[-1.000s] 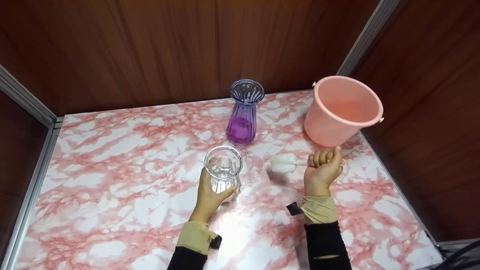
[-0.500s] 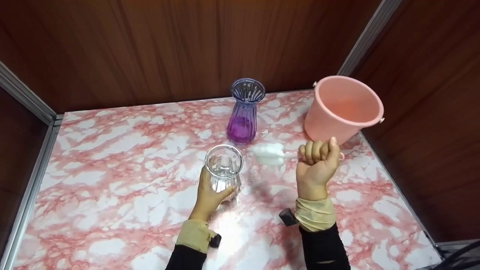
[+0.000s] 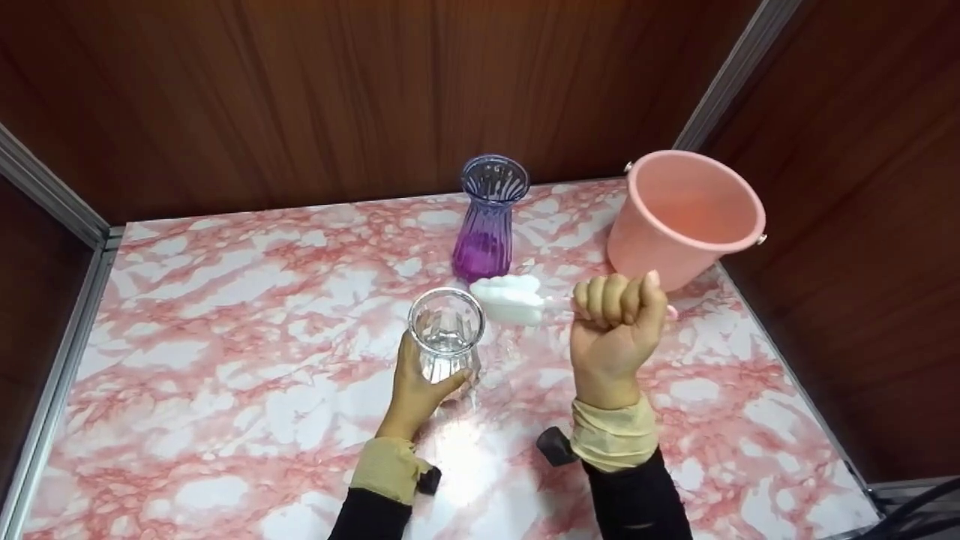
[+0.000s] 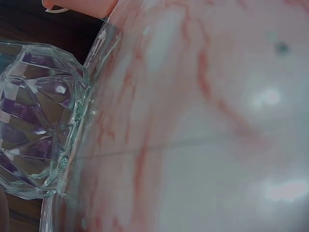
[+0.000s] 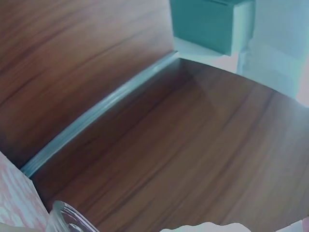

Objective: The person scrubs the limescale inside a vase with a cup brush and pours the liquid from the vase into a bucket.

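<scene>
My left hand (image 3: 420, 386) grips a clear glass vase (image 3: 448, 367), thumb on its near side and its mouth facing up. In the left wrist view the faceted base of this clear vase (image 4: 38, 125) shows at the left edge. My right hand (image 3: 615, 330) curls round the pink handle of a sponge bottle brush, palm side toward me. The brush's white sponge head (image 3: 510, 300) points left and overlaps the vase's right rim in the head view. Low in the right wrist view are a glass rim (image 5: 70, 217) and the white sponge (image 5: 207, 227).
A purple-tinted glass vase (image 3: 484, 232) stands behind the clear one. At the back right is a pink bucket (image 3: 652, 259). Brown wood-grain panels (image 3: 337, 97) with metal edging enclose the pink-and-white marbled table (image 3: 225, 360).
My right hand has moved left with the bottle brush, bringing the sponge head from right of the clear vase to its rim. The left hand and vase have stayed almost still.
</scene>
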`<control>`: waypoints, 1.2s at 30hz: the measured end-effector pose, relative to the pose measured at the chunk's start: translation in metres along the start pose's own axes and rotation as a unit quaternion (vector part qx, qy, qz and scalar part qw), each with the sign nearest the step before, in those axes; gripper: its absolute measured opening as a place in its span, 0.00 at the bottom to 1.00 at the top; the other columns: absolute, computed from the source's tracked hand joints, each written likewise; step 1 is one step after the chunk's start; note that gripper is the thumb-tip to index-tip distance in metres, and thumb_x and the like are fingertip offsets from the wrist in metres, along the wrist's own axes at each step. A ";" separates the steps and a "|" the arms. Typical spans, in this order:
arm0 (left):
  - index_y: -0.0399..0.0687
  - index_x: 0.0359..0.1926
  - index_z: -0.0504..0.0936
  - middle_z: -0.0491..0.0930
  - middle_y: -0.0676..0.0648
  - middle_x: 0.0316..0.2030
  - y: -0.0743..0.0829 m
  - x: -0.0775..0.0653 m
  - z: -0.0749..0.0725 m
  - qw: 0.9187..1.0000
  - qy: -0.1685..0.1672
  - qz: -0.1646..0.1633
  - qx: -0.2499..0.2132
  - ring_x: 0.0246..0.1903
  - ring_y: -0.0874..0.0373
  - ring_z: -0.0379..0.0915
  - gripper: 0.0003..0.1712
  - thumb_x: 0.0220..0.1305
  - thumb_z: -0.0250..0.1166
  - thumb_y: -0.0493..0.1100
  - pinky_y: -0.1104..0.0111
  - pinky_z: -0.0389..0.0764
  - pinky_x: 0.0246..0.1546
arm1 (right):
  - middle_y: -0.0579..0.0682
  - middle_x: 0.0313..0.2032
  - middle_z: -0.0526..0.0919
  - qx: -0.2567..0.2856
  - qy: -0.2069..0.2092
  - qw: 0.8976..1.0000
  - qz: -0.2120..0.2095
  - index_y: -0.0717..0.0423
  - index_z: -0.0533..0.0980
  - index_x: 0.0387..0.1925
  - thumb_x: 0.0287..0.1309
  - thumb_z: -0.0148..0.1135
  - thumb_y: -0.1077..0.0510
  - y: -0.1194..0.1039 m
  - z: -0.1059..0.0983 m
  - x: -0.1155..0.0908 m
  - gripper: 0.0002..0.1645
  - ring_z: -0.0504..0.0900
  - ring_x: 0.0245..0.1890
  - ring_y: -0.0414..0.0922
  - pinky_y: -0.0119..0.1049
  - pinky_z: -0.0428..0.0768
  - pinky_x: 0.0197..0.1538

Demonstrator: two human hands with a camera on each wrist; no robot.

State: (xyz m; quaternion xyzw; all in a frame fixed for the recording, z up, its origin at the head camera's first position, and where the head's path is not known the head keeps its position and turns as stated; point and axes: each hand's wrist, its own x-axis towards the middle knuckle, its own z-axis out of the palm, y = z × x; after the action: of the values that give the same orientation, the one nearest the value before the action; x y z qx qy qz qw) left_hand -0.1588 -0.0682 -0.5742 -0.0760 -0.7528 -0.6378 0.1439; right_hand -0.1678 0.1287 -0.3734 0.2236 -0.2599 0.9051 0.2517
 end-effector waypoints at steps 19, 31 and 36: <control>0.42 0.78 0.51 0.60 0.36 0.71 0.001 -0.001 0.003 1.000 -0.011 -0.012 -0.022 0.71 0.40 0.56 0.62 0.50 0.81 0.43 0.44 0.59 0.72 | 0.46 0.12 0.48 -0.090 -0.130 0.986 0.052 0.53 0.47 0.13 0.75 0.52 0.53 0.041 0.002 -0.027 0.36 0.47 0.14 0.40 0.33 0.49 0.20; 0.47 0.77 0.57 0.63 0.40 0.71 0.001 -0.003 -0.002 0.999 0.020 -0.043 -0.018 0.70 0.44 0.60 0.61 0.46 0.83 0.42 0.48 0.58 0.73 | 0.51 0.12 0.50 -0.159 -0.215 0.954 0.138 0.58 0.52 0.13 0.77 0.50 0.53 0.072 -0.011 -0.040 0.34 0.49 0.14 0.45 0.35 0.51 0.19; 0.44 0.76 0.57 0.63 0.39 0.71 0.000 -0.003 0.000 0.999 0.015 -0.038 -0.022 0.71 0.44 0.58 0.60 0.47 0.83 0.42 0.49 0.56 0.74 | 0.53 0.13 0.53 -0.217 -0.232 0.937 0.147 0.59 0.55 0.14 0.76 0.52 0.51 0.078 -0.015 -0.051 0.34 0.52 0.15 0.47 0.35 0.53 0.21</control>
State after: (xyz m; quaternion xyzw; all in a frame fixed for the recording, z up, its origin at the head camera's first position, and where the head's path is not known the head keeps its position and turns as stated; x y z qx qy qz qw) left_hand -0.1555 -0.0676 -0.5748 -0.0409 -0.7387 -0.6601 0.1296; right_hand -0.1772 0.0628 -0.4403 0.3268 -0.5307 0.7767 0.0913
